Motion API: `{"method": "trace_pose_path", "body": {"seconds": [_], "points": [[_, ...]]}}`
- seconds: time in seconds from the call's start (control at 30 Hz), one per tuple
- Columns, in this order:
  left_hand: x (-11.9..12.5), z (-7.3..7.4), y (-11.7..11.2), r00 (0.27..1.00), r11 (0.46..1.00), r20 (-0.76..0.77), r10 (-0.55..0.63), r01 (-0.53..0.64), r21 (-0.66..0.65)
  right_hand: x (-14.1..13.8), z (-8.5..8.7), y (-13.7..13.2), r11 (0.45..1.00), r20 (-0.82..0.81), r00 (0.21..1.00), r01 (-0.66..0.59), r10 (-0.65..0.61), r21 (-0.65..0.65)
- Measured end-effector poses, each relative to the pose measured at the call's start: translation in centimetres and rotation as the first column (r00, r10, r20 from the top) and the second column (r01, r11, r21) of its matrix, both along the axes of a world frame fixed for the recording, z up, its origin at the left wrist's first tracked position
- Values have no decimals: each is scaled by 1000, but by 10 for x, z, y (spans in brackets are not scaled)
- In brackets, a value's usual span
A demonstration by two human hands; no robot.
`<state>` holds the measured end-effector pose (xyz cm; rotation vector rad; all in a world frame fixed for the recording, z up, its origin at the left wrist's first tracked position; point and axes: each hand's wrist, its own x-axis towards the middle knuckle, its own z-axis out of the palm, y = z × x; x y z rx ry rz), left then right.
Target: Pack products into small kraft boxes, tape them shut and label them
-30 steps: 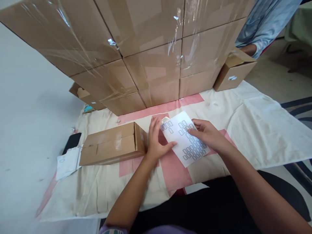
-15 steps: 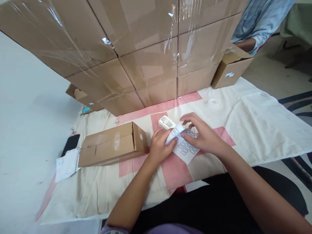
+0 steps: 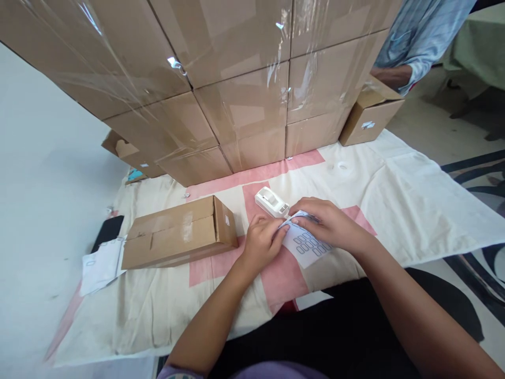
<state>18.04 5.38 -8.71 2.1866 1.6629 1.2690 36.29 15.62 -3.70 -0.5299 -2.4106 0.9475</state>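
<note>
A white sticker sheet (image 3: 310, 245) printed with several small dark-outlined labels lies bent on the pink-and-cream cloth (image 3: 414, 200). My left hand (image 3: 262, 243) pinches its upper left edge with closed fingers. My right hand (image 3: 329, 223) curls over the sheet's top, its fingertips meeting the left hand's at the edge. A small white tape dispenser (image 3: 271, 202) sits just beyond both hands. A flat brown cardboard box (image 3: 179, 231) lies to the left of my left hand.
A tall wall of plastic-wrapped cartons (image 3: 221, 79) stands behind. A smaller open carton (image 3: 371, 113) sits at the right, with another person's blue sleeve (image 3: 418, 37) beyond it. White papers (image 3: 100, 263) and a black object (image 3: 107, 231) lie at the cloth's left edge.
The sheet was held flat and raised; both hands have lowered and folded it toward the cloth, uncovering the tape dispenser behind. My hands have drawn together at its top edge.
</note>
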Motion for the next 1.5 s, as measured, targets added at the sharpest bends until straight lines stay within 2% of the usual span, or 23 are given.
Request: {"method": "trace_pose_path", "body": {"seconds": [0.13,0.27,0.33,0.43,0.47,0.53,0.6,0.67,0.73,0.83,0.9,0.93,0.97,1.0,1.1,1.17,1.3,1.5], "points": [[2,-1,0,999,998,-34,21,-23,-59,1,4,1,996,-30,1000,-5,3,-88],[0,5,3,996,991,-85,28,-38,-125,15,7,14,984,30,995,103,-99,-144],[-1,11,4,995,974,-97,22,-44,-223,23,7,22,972,63,990,136,-126,-191],[-3,20,2,997,914,-77,-11,-21,-406,30,5,28,957,78,987,158,-143,-242],[-4,22,0,997,905,-79,-26,-10,-426,30,5,29,950,73,985,170,-156,-260],[-4,19,-3,990,930,-137,-24,-28,-367,30,5,28,935,54,981,196,-188,-296],[-3,11,-5,977,977,-213,34,-77,-197,29,5,27,924,34,978,205,-205,-324],[-3,0,-4,971,994,-219,101,-107,-14,30,4,27,913,22,980,193,-198,-359],[-6,-8,-1,981,988,-131,142,-132,79,32,3,27,885,-35,982,151,-185,-440],[-12,-10,2,982,992,145,118,-122,16,33,0,26,783,-234,963,-40,-136,-621],[-15,-8,3,933,999,357,46,-48,-3,28,-3,23,685,-293,954,-172,-63,-708],[-15,-7,3,894,1000,448,8,-18,17,24,-5,21,650,-277,961,-193,-27,-735],[-14,-8,4,850,999,526,-24,2,42,19,-8,18,638,-240,971,-189,7,-747],[-13,-9,4,800,999,598,-44,16,52,13,-10,15,648,-197,980,-170,32,-743],[-8,-17,8,610,996,792,-37,87,-21,-3,-15,5,734,-106,992,-124,70,-668],[-6,-22,12,516,985,856,-11,154,-80,-9,-18,0,739,-56,994,-110,98,-665],[-7,-29,20,504,973,861,70,157,-171,-11,-17,-5,625,49,994,-22,96,-780],[-18,-35,30,423,952,892,158,174,-251,-5,-7,0,584,-10,974,127,-225,-802]]}}
